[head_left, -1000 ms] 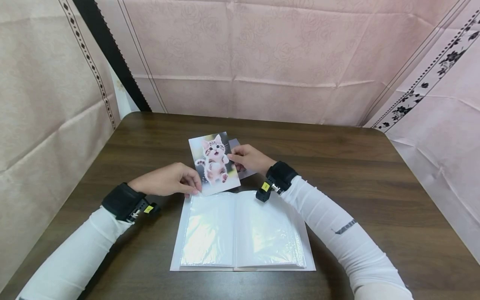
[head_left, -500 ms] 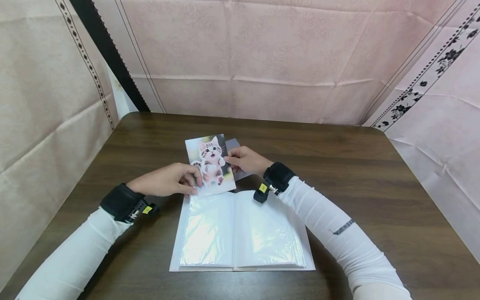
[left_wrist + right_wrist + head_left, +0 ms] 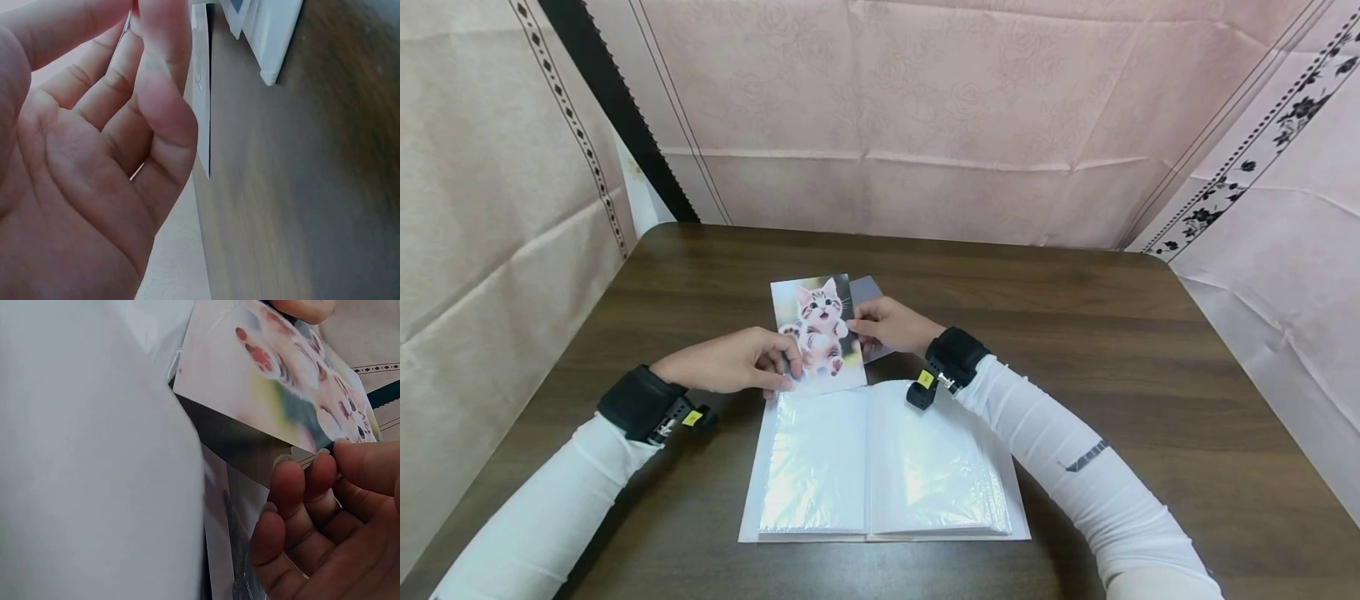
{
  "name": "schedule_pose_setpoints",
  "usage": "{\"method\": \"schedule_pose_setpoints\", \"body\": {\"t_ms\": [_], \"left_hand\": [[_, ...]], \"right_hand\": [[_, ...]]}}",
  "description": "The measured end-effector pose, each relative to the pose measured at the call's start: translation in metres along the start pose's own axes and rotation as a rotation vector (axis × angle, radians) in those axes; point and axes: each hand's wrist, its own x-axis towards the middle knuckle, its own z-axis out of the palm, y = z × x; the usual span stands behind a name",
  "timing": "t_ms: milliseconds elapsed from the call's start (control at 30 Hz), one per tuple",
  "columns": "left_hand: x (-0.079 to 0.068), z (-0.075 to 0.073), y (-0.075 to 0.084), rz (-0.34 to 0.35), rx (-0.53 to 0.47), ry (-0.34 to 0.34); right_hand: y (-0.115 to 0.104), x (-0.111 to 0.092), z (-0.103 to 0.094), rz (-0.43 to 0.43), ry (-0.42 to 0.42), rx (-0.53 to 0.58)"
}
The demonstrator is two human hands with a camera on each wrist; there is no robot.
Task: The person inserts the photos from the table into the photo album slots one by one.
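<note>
A kitten photo (image 3: pixel 818 321) is held tilted above the top edge of an open photo album (image 3: pixel 942 467) with clear sleeves. My left hand (image 3: pixel 748 360) pinches its lower left side. On the opposite side my right hand (image 3: pixel 895 323) pinches the edge between thumb and fingers. The right wrist view shows that grip, with the kitten print (image 3: pixel 281 375) bent slightly and my right hand's other fingers curled below it. Another greyish picture (image 3: pixel 867 292) lies on the table behind, partly hidden by the photo and right hand. In the left wrist view my left hand (image 3: pixel 94 144) hides most of the photo.
The brown wooden table (image 3: pixel 1120 367) carries the album near its front middle. Pale patterned cloth (image 3: pixel 970 125) hangs behind the table and at both sides. A black strip (image 3: pixel 625 108) runs down at the back left. Both wrists wear black camera bands (image 3: pixel 643 404).
The kitten photo has shifted left and slightly down towards the album's left page, staying in both hands. The right hand has moved a little left with it. The album has stayed in place.
</note>
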Motion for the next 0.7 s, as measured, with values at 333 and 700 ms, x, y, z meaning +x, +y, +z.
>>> {"method": "schedule_pose_setpoints", "body": {"t_ms": [333, 700], "left_hand": [[-0.0008, -0.0014, 0.0003, -0.005, -0.037, -0.014], [-0.0002, -0.0016, 0.0003, 0.007, -0.056, -0.011]], "right_hand": [[0.0, 0.001, 0.0015, 0.063, -0.019, 0.049], [0.0033, -0.0011, 0.0, 0.08, -0.008, 0.034]]}}
